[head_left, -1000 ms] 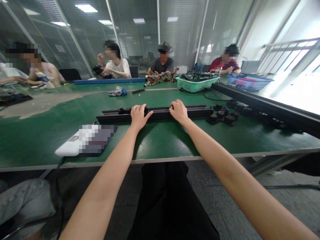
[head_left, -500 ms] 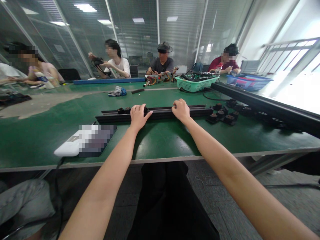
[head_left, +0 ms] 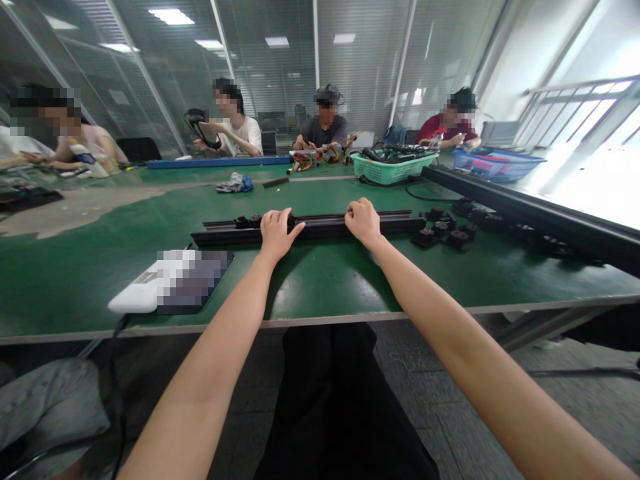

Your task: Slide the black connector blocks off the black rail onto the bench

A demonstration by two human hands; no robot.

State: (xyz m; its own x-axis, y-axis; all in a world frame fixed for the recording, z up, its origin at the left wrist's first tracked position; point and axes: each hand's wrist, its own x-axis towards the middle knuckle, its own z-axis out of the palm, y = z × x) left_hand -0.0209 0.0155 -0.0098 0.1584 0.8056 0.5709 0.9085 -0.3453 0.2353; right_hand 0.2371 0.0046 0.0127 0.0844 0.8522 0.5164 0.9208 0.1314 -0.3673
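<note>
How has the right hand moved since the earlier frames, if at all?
Yes: the right hand shifted rightward along the black metal rail, toward its end.

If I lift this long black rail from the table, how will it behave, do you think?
The long black rail will probably feel stiff, since it lies straight under the left hand and right hand. Its flat, squared shape suggests it won't roll. Its length may make the ends swing if lifted unevenly.

Left hand point(head_left: 277, 235): palm down, fingers spread a bit
Right hand point(head_left: 363, 223): palm down, fingers curled
Left arm point(head_left: 200, 380): bare, reaching forward
Right arm point(head_left: 475, 353): bare, reaching forward
</note>
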